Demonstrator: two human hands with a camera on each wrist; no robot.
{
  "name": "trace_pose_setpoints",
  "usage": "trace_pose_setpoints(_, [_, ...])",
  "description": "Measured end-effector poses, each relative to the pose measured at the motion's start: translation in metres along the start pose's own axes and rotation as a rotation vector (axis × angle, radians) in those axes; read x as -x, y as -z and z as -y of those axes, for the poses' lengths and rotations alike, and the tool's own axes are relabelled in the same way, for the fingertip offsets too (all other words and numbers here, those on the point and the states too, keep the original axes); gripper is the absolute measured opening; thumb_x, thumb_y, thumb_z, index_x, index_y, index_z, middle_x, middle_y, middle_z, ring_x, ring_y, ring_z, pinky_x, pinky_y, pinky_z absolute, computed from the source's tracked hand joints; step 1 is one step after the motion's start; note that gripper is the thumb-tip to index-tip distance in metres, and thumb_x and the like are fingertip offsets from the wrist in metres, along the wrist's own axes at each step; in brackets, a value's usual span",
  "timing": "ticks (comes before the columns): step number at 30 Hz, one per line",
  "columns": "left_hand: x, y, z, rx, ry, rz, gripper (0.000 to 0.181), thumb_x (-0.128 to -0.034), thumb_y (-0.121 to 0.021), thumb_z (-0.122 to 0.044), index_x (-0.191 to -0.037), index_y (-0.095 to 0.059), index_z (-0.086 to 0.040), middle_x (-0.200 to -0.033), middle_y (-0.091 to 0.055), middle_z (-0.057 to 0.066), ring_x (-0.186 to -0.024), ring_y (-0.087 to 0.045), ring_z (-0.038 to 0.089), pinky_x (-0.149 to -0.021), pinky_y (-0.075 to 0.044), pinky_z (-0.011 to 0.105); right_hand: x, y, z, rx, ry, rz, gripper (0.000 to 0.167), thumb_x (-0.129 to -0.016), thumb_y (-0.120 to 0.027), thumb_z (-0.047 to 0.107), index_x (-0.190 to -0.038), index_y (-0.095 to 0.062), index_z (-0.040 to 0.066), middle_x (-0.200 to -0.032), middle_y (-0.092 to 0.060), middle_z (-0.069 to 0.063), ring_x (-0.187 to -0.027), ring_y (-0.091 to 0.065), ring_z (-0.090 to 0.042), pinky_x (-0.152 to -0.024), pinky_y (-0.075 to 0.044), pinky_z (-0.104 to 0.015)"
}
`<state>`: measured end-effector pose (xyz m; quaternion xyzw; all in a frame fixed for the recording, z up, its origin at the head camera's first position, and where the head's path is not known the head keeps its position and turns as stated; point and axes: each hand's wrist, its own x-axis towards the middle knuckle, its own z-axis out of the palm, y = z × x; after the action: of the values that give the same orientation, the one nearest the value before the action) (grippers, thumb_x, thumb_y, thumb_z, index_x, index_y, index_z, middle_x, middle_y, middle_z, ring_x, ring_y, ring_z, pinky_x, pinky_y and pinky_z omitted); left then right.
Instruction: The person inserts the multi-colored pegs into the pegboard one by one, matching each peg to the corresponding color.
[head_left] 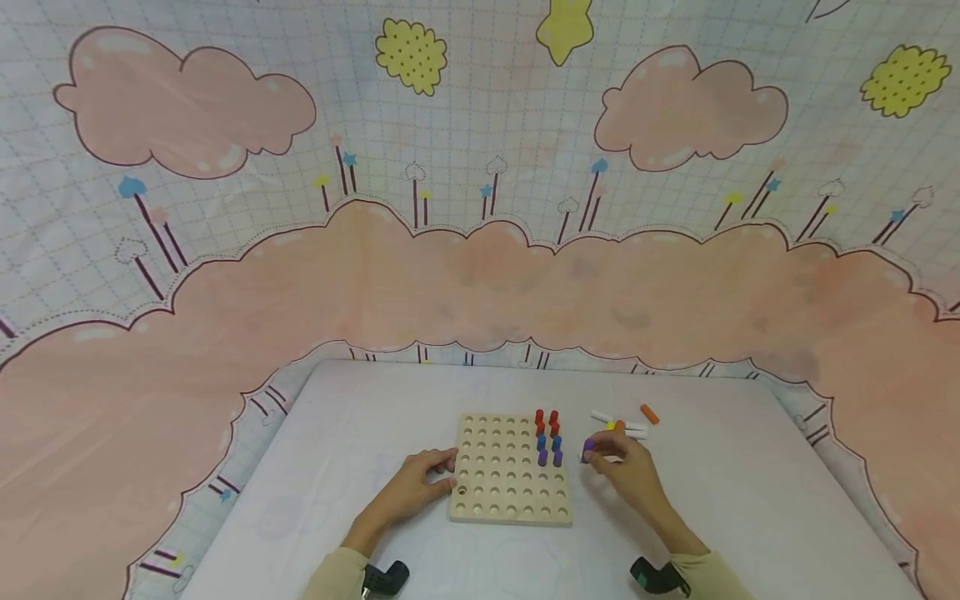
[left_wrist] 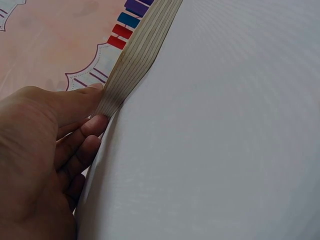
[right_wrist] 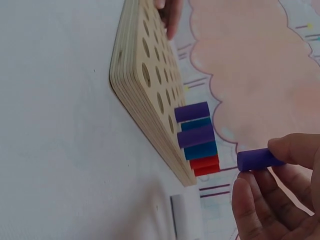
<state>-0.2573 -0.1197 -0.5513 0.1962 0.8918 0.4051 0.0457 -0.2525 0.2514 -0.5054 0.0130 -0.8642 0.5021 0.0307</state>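
Observation:
My left hand (head_left: 420,483) holds the left edge of a square wooden pegboard (head_left: 498,467), thumb and fingertips at its side in the left wrist view. My right hand (head_left: 626,471) pinches a purple peg (right_wrist: 257,160) between thumb and fingers, just right of the board and apart from it. Two short columns of pegs stand upright near the board's right side: red pegs (head_left: 553,421) at the back, then blue pegs (head_left: 557,443), then purple pegs (head_left: 557,458) at the front. The holes left of and in front of these columns show bare.
Behind the right hand lie loose pegs: an orange peg (head_left: 649,414), white pegs (head_left: 600,415), a bit of yellow, and another orange one partly hidden by the hand. A white tabletop (head_left: 300,467) surrounds the board, with a patterned cloth (head_left: 480,283) beyond it.

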Motion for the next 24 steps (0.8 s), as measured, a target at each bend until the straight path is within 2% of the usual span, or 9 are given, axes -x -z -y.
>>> trace_pose_setpoints(6, [0.002, 0.0, 0.0, -0.006, -0.015, -0.01, 0.052, -0.0917, -0.069, -0.026, -0.138, -0.055, -0.006, -0.106, -0.061, -0.013, -0.1, -0.05, 0.007, -0.097, -0.042, 0.036, 0.002, -0.008, 0.001, -0.013, 0.012, 0.004, 0.018, -0.088, -0.073, 0.011, -0.105, -0.069, 0.01, -0.098, -0.071, -0.004, -0.094, -0.065, -0.014, -0.073, -0.054, -0.018])
trace_pose_setpoints(12, [0.001, -0.001, 0.0, 0.002, 0.008, -0.009, 0.053, -0.0913, -0.069, -0.026, -0.139, -0.055, -0.008, -0.106, -0.06, -0.015, -0.101, -0.049, 0.004, -0.099, -0.042, 0.036, 0.007, -0.021, 0.0, -0.017, 0.015, 0.024, 0.017, -0.086, -0.074, 0.01, -0.102, -0.069, 0.011, -0.096, -0.071, -0.001, -0.091, -0.065, -0.013, -0.072, -0.054, -0.018])
trace_pose_setpoints(17, [0.001, -0.001, 0.001, 0.003, 0.002, -0.007, 0.053, -0.0915, -0.069, -0.027, -0.139, -0.055, -0.007, -0.106, -0.061, -0.014, -0.101, -0.05, 0.006, -0.099, -0.041, 0.037, 0.01, -0.031, 0.001, -0.032, 0.028, 0.023, 0.017, -0.084, -0.075, 0.007, -0.099, -0.07, 0.012, -0.093, -0.072, 0.0, -0.089, -0.066, -0.011, -0.072, -0.055, -0.02])
trace_pose_setpoints(24, [0.002, -0.001, 0.001, -0.004, -0.003, -0.012, 0.053, -0.0915, -0.069, -0.029, -0.138, -0.055, -0.007, -0.106, -0.061, -0.013, -0.101, -0.051, 0.009, -0.099, -0.041, 0.039, 0.014, -0.041, 0.005, 0.005, 0.044, 0.034, 0.018, -0.083, -0.076, 0.009, -0.1, -0.071, 0.013, -0.095, -0.073, 0.002, -0.091, -0.067, -0.014, -0.073, -0.054, -0.022])
